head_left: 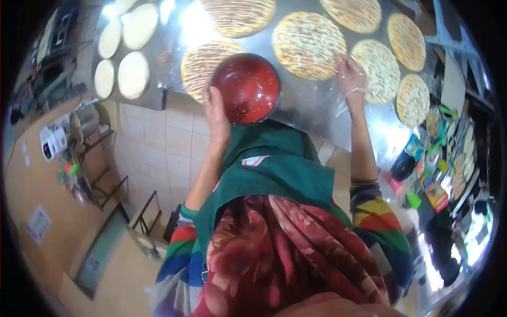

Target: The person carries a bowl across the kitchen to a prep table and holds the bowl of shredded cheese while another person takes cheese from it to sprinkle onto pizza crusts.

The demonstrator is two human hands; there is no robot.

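Note:
My left hand [216, 113] grips the rim of a red bowl [248, 87] with a dark outer side, tilted so its inside shows with a few pale bits stuck to it. The bowl overlaps the lower right of a round pizza [203, 61] striped with pale sauce. In a clear plastic glove, my right hand [351, 76] is at the lower right edge of a pizza [309, 45] covered in white shreds. Its fingers are bunched together, and what they hold, if anything, is too small to make out. Another shred-topped pizza [376, 71] lies just right of that hand.
Several plain dough rounds [133, 75] lie at the metal table's left end [156, 98]. More topped pizzas [406, 42] spread along the back and right. Packets [434, 193], a dark bowl [403, 166] and utensils crowd the right side. A white kitchen scale [53, 141] stands at far left.

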